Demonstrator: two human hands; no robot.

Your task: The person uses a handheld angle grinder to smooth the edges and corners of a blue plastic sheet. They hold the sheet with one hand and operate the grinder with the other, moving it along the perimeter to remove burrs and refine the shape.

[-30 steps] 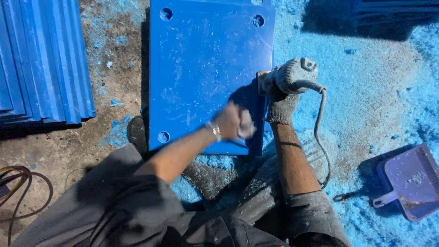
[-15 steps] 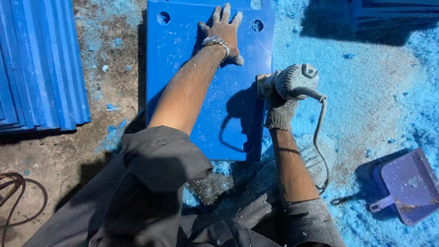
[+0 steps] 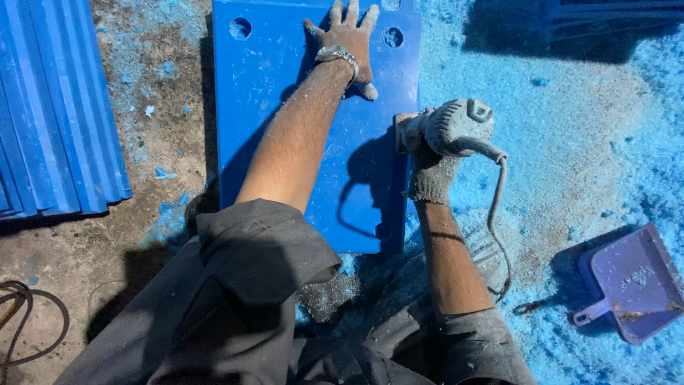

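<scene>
A blue plastic panel point(image 3: 271, 107) with round holes near its corners lies flat on the dusty floor. My left hand point(image 3: 347, 39) presses flat on its far end, fingers spread, a metal bracelet on the wrist. My right hand point(image 3: 432, 171), in a grey knitted glove, grips a grey corded power tool point(image 3: 450, 128) held against the panel's right edge. The tool's cord point(image 3: 496, 214) loops down along my right forearm.
A stack of blue panels point(image 3: 50, 107) lies at the left. Blue shavings point(image 3: 570, 142) cover the floor to the right. A purple dustpan point(image 3: 630, 281) sits at the lower right. A dark cable point(image 3: 28, 321) coils at the lower left.
My left hand has gone from the panel's near right edge up to its far end and now lies flat there. The right hand and tool have stayed at the right edge.
</scene>
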